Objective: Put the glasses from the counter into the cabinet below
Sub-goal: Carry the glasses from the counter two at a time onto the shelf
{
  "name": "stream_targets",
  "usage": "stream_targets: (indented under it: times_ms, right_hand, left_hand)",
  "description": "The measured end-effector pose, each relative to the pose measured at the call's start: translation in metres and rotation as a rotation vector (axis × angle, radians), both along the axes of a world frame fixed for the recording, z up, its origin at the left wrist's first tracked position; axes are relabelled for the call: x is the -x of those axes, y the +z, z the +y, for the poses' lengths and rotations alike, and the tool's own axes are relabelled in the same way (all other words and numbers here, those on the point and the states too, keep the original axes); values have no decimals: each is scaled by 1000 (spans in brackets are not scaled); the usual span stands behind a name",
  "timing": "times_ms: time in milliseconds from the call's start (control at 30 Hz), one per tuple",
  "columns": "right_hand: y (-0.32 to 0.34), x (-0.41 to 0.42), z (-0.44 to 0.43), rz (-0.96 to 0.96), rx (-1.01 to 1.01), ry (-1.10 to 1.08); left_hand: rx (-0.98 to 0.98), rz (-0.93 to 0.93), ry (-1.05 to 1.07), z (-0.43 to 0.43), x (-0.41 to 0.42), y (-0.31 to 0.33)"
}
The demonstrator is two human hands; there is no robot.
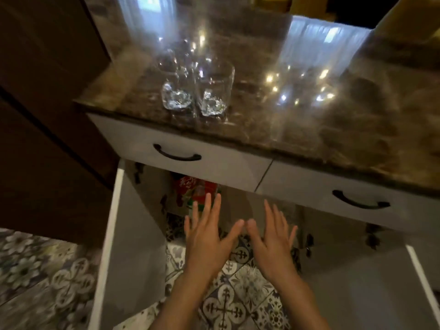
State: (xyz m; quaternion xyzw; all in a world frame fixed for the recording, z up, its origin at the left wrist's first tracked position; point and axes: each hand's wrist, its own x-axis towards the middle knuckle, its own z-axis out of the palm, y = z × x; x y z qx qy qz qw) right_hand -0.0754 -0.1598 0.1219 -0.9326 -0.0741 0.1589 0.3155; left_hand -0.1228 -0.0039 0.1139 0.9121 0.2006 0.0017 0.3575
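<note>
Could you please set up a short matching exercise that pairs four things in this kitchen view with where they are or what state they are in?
Things:
1. glasses
2. cabinet doors
3. hands
4. red package

Places or states:
A. swung open on both sides
B. inside the cabinet
C. on the counter, near its left end
D. empty, fingers spread, in front of the cabinet opening

Pairs: 1-C, 2-A, 3-D, 4-B

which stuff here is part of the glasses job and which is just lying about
Part of the job:
- glasses on the counter
- open cabinet below
- left hand and right hand, both empty

Just lying about:
- red packet inside the cabinet
- two drawers, left and right, shut
</note>
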Motion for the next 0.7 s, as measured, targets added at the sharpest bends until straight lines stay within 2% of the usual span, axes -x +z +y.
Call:
stream_targets:
  times_ms: [233,467,567,700]
  right_hand:
    - [153,1,48,-211,-163,-64]
    - [227,-33,85,-247,-382,-57]
    - [229,-48,102,-139,-528,-95]
    - [213,-63,128,132,-811,-219]
  left_hand:
    - [64,-215,14,56,18,146]
    - [365,-335,112,105,-8,211]
    - [481,-351,215,124,-26,219]
    - [700,-305,360,147,-55,215]
